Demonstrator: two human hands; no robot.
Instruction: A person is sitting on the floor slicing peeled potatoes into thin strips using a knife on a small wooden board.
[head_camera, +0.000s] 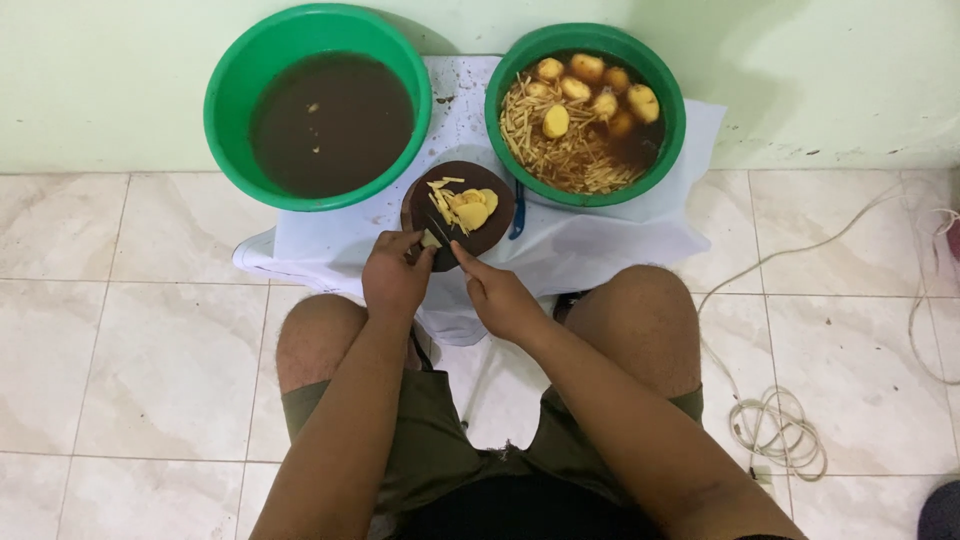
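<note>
On the round dark cutting board (455, 180), the left hand (395, 275) pinches a potato piece (431, 239) at the near edge; the right hand (497, 292), just beside, grips a knife (448, 237) against it.

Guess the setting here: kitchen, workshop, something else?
Likely a home floor used for food prep: tiled floor, two green basins on a white sheet, and a small round cutting board with sliced potato.

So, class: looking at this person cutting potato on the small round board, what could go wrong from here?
1. The left hand pins a potato piece right beside the knife in the right hand; fingers could get nicked.
2. The small cutting board sits on loose white cloth and might slide.
</note>
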